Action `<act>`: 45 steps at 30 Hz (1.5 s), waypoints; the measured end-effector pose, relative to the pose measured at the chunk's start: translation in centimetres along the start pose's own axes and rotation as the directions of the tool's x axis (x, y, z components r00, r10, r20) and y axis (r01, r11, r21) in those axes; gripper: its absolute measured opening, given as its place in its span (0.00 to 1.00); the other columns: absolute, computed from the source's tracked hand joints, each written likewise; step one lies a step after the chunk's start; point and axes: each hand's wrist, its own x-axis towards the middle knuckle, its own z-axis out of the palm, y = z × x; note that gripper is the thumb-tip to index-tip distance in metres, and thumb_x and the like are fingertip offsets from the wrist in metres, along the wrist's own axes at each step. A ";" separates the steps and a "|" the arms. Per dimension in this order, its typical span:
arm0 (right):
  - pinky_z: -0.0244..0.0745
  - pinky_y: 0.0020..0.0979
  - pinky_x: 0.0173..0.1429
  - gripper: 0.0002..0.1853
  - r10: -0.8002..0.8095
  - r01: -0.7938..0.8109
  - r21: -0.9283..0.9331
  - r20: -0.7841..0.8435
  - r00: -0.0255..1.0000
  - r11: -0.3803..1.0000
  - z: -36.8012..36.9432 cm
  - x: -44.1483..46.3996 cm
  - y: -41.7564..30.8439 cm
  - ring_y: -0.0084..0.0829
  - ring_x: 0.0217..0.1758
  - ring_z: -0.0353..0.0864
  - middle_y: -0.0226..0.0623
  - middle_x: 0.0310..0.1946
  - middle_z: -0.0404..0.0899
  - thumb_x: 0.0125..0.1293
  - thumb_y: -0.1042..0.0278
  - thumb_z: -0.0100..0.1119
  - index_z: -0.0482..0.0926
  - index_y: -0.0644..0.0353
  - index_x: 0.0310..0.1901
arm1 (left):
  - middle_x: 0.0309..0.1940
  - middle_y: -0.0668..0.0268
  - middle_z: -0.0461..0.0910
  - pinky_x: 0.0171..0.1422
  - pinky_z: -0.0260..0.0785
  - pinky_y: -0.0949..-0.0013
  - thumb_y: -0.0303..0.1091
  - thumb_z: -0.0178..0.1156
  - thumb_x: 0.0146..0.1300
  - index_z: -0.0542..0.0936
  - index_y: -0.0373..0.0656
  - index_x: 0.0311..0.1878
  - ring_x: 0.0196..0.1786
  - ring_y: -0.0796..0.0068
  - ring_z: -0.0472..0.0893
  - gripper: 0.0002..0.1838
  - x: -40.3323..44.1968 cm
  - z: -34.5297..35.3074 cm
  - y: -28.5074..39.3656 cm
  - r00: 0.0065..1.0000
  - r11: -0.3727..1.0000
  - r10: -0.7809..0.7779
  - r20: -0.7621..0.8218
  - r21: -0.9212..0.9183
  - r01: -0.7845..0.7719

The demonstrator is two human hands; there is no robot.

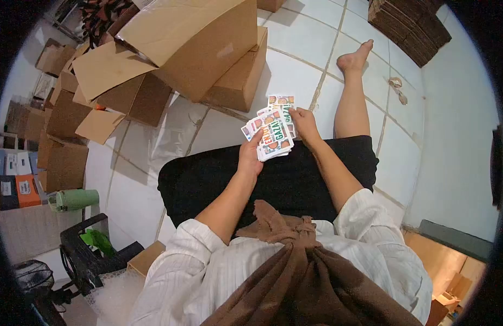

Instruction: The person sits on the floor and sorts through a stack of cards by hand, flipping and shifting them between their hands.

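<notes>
A stack of printed cards (274, 138) with red and green lettering lies in my left hand (250, 156), the thumb pressed on the top card. The stack is uneven, with some cards fanned out at its upper left. My right hand (305, 125) pinches the edge of another printed card (282, 101), which sticks out above the stack and partly behind it. Both hands are over my lap, where black cloth (208, 176) covers my legs.
Open cardboard boxes (202, 49) stand on the white tiled floor (295, 49) ahead and left. Flattened cardboard (409, 30) is stacked at the far right. A green tumbler (77, 200) and a black fan (34, 277) are at left. My bare foot (355, 58) extends forward.
</notes>
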 end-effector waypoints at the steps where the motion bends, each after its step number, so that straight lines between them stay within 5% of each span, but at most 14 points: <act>1: 0.66 0.31 0.27 0.15 0.000 0.000 0.004 -0.005 1.000 1.000 -0.2 0.5 0.5 0.26 0.20 0.71 0.39 0.17 0.74 0.59 0.61 0.53 0.77 0.68 0.27 | 0.44 0.56 0.75 0.46 0.73 0.64 0.28 0.56 0.58 0.67 0.32 0.52 0.43 0.67 0.78 0.19 0.1 0.0 0.0 1.000 1.000 -0.002 0.003 0.005 0.002; 3: 0.63 0.23 0.26 0.14 0.008 0.001 0.083 -0.108 0.994 0.997 -0.8 1.8 1.7 0.19 0.21 0.66 0.27 0.17 0.71 0.61 0.64 0.53 0.75 0.68 0.25 | 0.46 0.56 0.74 0.50 0.72 0.61 0.31 0.54 0.60 0.67 0.35 0.53 0.46 0.64 0.77 0.19 0.1 -0.2 0.2 0.995 0.999 0.039 -0.090 -0.021 -0.041; 4: 0.65 0.32 0.28 0.16 -0.043 0.035 -0.053 -0.154 0.987 0.998 -1.3 2.5 2.4 0.29 0.20 0.71 0.40 0.16 0.74 0.57 0.59 0.55 0.76 0.67 0.25 | 0.48 0.56 0.74 0.52 0.71 0.61 0.32 0.52 0.62 0.66 0.35 0.54 0.48 0.63 0.76 0.19 -0.1 -0.4 0.4 0.994 0.999 0.035 -0.101 -0.026 -0.037; 7: 0.65 0.33 0.28 0.16 0.039 -0.054 -0.095 -0.148 0.988 0.994 -2.2 2.0 1.6 0.30 0.20 0.71 0.41 0.16 0.74 0.54 0.58 0.58 0.76 0.66 0.23 | 0.49 0.56 0.73 0.54 0.70 0.60 0.34 0.50 0.63 0.66 0.35 0.55 0.49 0.63 0.75 0.19 -0.1 -0.3 0.6 0.990 0.991 0.106 -0.090 -0.076 -0.113; 27: 0.66 0.33 0.26 0.18 0.012 -0.049 -0.261 -0.143 0.990 0.964 -0.6 1.5 2.3 0.31 0.18 0.71 0.40 0.14 0.73 0.49 0.56 0.64 0.75 0.64 0.19 | 0.48 0.60 0.75 0.54 0.69 0.62 0.36 0.51 0.62 0.68 0.39 0.54 0.49 0.66 0.76 0.18 -1.1 0.7 1.2 0.989 0.977 0.135 -0.054 -0.160 -0.142; 29: 0.59 0.27 0.22 0.18 0.025 -0.054 -0.206 -0.142 0.990 0.977 -0.5 1.3 2.1 0.21 0.16 0.63 0.31 0.11 0.68 0.51 0.58 0.64 0.72 0.61 0.16 | 0.47 0.60 0.75 0.54 0.69 0.62 0.36 0.51 0.62 0.68 0.39 0.54 0.48 0.66 0.76 0.18 -1.1 0.6 1.3 0.990 0.979 0.127 -0.063 -0.153 -0.136; 33: 0.59 0.27 0.21 0.18 -0.055 0.018 -0.223 -0.164 0.985 0.975 -0.5 1.2 2.1 0.21 0.16 0.63 0.31 0.11 0.68 0.53 0.58 0.62 0.71 0.62 0.16 | 0.49 0.59 0.75 0.54 0.69 0.62 0.36 0.51 0.62 0.68 0.38 0.54 0.49 0.65 0.76 0.19 -0.9 0.2 1.1 0.992 0.979 0.120 -0.048 -0.163 -0.127; 35: 0.64 0.38 0.27 0.19 -0.035 -0.011 -0.206 -0.216 0.976 0.979 -0.3 0.9 1.3 0.37 0.19 0.71 0.45 0.14 0.71 0.54 0.57 0.59 0.72 0.66 0.18 | 0.49 0.59 0.74 0.55 0.69 0.62 0.36 0.51 0.62 0.68 0.38 0.54 0.49 0.65 0.76 0.19 -0.9 0.2 1.1 0.991 0.978 0.133 -0.007 -0.162 -0.132; 36: 0.64 0.38 0.27 0.19 -0.035 -0.010 -0.204 -0.216 0.976 0.979 -0.1 0.9 1.1 0.37 0.19 0.71 0.45 0.14 0.71 0.54 0.57 0.59 0.72 0.66 0.18 | 0.49 0.59 0.74 0.55 0.69 0.62 0.36 0.51 0.62 0.68 0.38 0.54 0.50 0.65 0.76 0.19 -0.9 0.2 1.1 0.991 0.978 0.130 -0.014 -0.162 -0.131; 42: 0.66 0.42 0.33 0.16 -0.114 0.031 -0.310 -0.251 0.961 0.950 0.3 1.1 2.2 0.46 0.26 0.75 0.48 0.18 0.73 0.59 0.59 0.53 0.75 0.64 0.24 | 0.52 0.58 0.72 0.56 0.68 0.61 0.34 0.49 0.63 0.65 0.40 0.57 0.52 0.63 0.74 0.20 -0.6 0.3 1.0 0.989 0.973 0.144 0.030 -0.186 -0.136; 44: 0.66 0.37 0.33 0.16 -0.513 0.107 -0.681 -0.428 0.744 0.724 0.3 0.5 2.4 0.40 0.24 0.73 0.44 0.18 0.73 0.60 0.59 0.52 0.76 0.65 0.24 | 0.54 0.58 0.69 0.57 0.67 0.60 0.33 0.49 0.63 0.63 0.42 0.60 0.54 0.63 0.73 0.21 -0.7 0.1 1.1 0.991 0.973 0.129 0.039 -0.198 -0.119; 45: 0.66 0.37 0.33 0.16 -0.519 0.114 -0.682 -0.424 0.742 0.722 -0.2 0.0 0.8 0.40 0.24 0.73 0.44 0.18 0.73 0.60 0.59 0.52 0.76 0.65 0.24 | 0.55 0.58 0.69 0.57 0.67 0.60 0.33 0.49 0.63 0.63 0.42 0.60 0.54 0.63 0.73 0.22 -0.9 0.3 1.0 0.989 0.974 0.146 0.018 -0.176 -0.141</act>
